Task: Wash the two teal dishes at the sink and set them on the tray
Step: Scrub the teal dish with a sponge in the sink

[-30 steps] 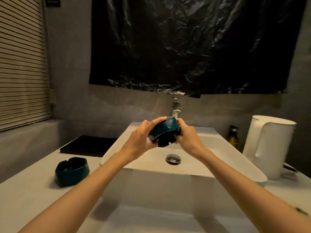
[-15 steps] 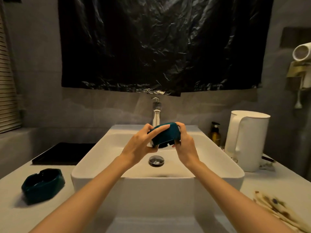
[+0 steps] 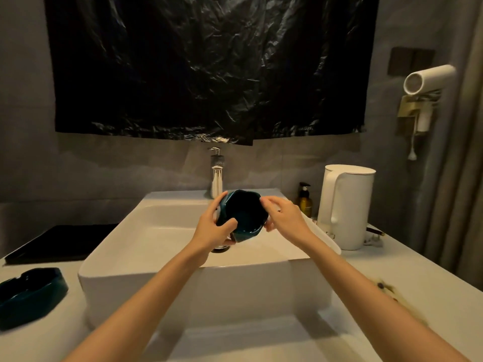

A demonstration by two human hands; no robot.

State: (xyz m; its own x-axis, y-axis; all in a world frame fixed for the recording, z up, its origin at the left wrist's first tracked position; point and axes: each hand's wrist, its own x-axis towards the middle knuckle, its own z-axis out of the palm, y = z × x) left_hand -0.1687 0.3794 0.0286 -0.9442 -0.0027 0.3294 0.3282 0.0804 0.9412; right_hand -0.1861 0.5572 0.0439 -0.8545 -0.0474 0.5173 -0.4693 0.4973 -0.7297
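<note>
Dish (image 3: 244, 218) up on its edge over the sink (image 3: 183, 273), hollow turned back toward the person and base toward the wall. It is faceted and about as wide as it is tall from here, so no long axis stands out.

The left hand (image 3: 211, 231) grips the dish's left side, with the thumb hooked inside the hollow at the lower left and the fingers wrapped round the outside. The right hand (image 3: 286, 218) pinches the right rim with curled fingers. Its thumb reaches the upper edge, and the fingertips lower down tuck against the outer wall. The dish sits between the two hands, lifted clear of the basin, just in front of the faucet (image 3: 217, 176) and above the drain (image 3: 220, 247). Both bare forearms stretch out over the sink's front wall.

On the counter to the left, well apart from the hands, a second dish (image 3: 31, 293) rests hollow up. Beyond it lies the black tray (image 3: 62, 241), beside the sink. To the right of the sink stand a small dark bottle (image 3: 305, 202) and a white kettle (image 3: 345, 205), close together. A hair dryer (image 3: 428, 79) hangs on the right wall, and a crinkled black sheet (image 3: 209, 66) covers the wall above the faucet.
</note>
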